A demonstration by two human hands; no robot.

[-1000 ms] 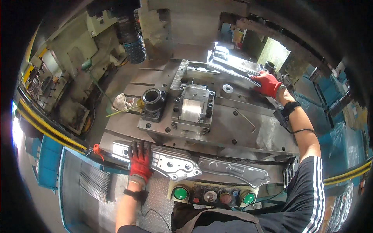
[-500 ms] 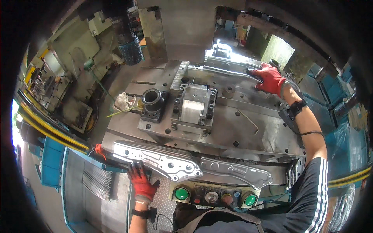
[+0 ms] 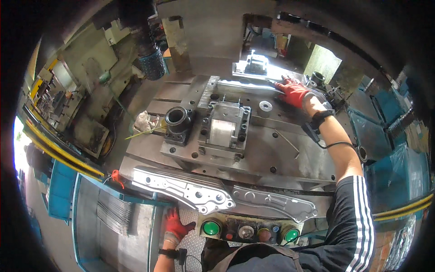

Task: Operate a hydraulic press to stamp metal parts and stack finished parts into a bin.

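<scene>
At the far side of the press bed, my right hand (image 3: 294,92), in a red glove, grips the right end of a long stamped metal bracket (image 3: 249,86). The bracket lies along the back of the lower die, and the glove hides its right end. My left hand (image 3: 177,226), also red-gloved, is empty with thumb and fingers apart. It hovers beside the rim of the blue bin, below a stack of stamped metal brackets (image 3: 181,187) on the near ledge. Right of that stack lies another stamped bracket (image 3: 276,202).
A control panel (image 3: 247,230) with two green buttons is at the near edge. Mid-bed stand a die block (image 3: 224,127) and a guide bushing (image 3: 176,120). A hex key (image 3: 287,143) lies on the plate. The blue bin (image 3: 79,226) holds several nested parts.
My right hand has moved left with the bracket, uncovering a round steel piece on the die. My left hand has drawn down, away from the bracket stack.
</scene>
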